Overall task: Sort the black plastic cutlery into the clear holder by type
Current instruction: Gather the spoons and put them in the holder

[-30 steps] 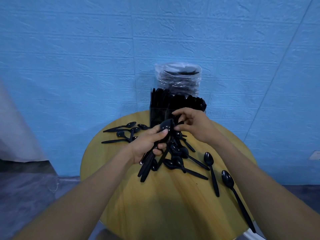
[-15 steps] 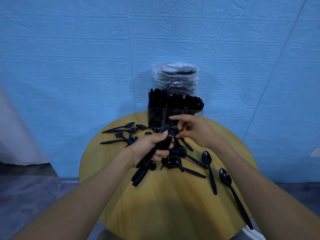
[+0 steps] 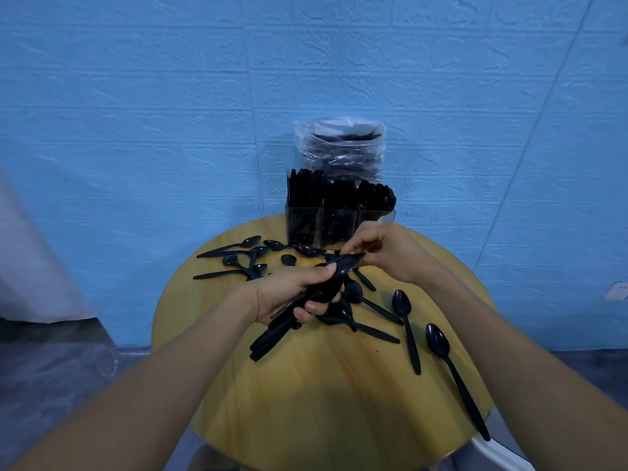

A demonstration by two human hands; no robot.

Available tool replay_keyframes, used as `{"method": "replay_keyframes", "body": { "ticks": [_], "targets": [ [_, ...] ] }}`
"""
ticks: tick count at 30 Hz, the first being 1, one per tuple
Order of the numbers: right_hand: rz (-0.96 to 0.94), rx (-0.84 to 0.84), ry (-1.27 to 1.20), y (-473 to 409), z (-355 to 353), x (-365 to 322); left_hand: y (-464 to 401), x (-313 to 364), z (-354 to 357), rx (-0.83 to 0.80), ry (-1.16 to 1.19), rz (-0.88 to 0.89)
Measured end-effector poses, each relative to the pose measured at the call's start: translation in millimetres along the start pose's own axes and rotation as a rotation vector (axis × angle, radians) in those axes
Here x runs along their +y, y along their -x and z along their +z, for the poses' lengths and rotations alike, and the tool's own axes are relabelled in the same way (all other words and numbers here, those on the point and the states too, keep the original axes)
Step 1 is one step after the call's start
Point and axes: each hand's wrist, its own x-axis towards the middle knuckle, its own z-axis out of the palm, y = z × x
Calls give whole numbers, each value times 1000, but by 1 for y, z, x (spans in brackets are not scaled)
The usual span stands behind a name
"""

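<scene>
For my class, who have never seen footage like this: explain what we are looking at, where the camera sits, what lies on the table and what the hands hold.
One camera worn on the person's head looks down at two bare hands. The left hand grips a bundle of black plastic spoons. The right hand pinches the tip of one spoon atop it. More loose black spoons lie on the round wooden table. Behind stands the clear three-compartment holder, already full of black cutlery, and a clear plastic bag.
</scene>
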Motion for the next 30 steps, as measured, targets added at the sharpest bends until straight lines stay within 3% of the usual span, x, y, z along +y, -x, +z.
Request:
{"method": "replay_keyframes", "body": {
  "ticks": [14,20,30],
  "targets": [
    [12,-90,-173,-1,-1,-1,-3,-7,-9,-27,163,72],
    [-10,-80,-225,-3,2,3,-4,-7,-9,17,59,67],
    [5,65,-190,-9,11,10,-9,-12,-14,298,-34,94]
  ]
}}
